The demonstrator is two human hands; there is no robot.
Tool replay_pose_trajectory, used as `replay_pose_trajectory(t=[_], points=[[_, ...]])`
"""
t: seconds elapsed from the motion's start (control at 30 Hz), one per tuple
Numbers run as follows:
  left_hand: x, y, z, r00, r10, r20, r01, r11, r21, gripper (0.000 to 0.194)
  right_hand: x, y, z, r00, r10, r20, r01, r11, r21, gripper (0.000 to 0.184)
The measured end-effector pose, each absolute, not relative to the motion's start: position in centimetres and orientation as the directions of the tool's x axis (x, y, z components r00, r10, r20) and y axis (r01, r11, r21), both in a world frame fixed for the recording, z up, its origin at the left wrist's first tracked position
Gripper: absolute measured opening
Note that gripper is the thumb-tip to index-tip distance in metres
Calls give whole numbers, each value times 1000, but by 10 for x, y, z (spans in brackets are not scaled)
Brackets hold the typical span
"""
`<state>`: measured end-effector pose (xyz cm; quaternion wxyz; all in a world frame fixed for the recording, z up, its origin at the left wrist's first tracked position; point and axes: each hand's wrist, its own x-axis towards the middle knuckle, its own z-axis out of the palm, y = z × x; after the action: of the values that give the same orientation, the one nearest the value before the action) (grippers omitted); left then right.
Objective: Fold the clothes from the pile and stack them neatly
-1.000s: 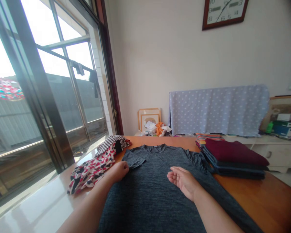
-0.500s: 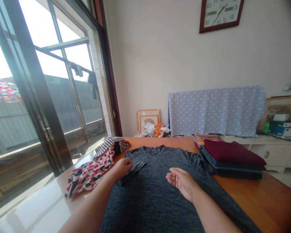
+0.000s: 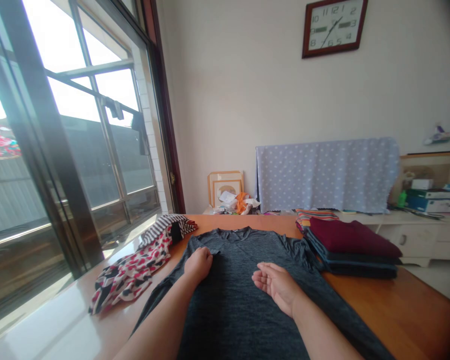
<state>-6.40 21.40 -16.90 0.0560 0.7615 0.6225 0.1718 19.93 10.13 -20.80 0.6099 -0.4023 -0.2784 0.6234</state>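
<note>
Dark shirt [image 3: 236,295] spread unfolded, nearly reaching the table's [image 3: 416,295] far edge
Right hand [image 3: 277,287] open above it, fingers together; left hand [image 3: 198,263] curled at it, any pinch hidden. Folded stack [image 3: 354,245] toward the right edge. Collar label [image 3: 236,230] illegible (tiny, really); wall clock [image 3: 335,27] reads "12", "3".

Wooden table [image 3: 416,295] is carrying dark shirt [image 3: 243,285], spread with neckline at far side. Patterned clothes [image 3: 131,270] are lying left, striped part [image 3: 165,225] at far end. Folded stack [image 3: 356,255] is sitting right, maroon garment [image 3: 350,237] on top.
</note>
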Motion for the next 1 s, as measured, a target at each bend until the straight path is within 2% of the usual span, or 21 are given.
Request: replay_pose_trajectory(t=[0.27,0.4,0.53,0.77,1.0], points=[[-50,195,-158,26,982,185,934,-90,346,28,197,99,-204,91,981,-169,-490,-104,-865,23],[-42,170,-155,-26,992,121,924,-22,382,33,193,97,-200,123,975,-185,-448,-112,-887,22],[-39,144,-161,34,994,105,919,-72,387,40,189,98,-202,170,967,-188,-397,-108,-912,21],[-47,130,-170,157,979,126,935,-189,300,40,185,104,-212,242,954,-179,-354,-85,-931,24],[-50,129,-171,217,961,173,931,-257,259,42,185,108,-210,300,919,-254,-404,-119,-907,12]])
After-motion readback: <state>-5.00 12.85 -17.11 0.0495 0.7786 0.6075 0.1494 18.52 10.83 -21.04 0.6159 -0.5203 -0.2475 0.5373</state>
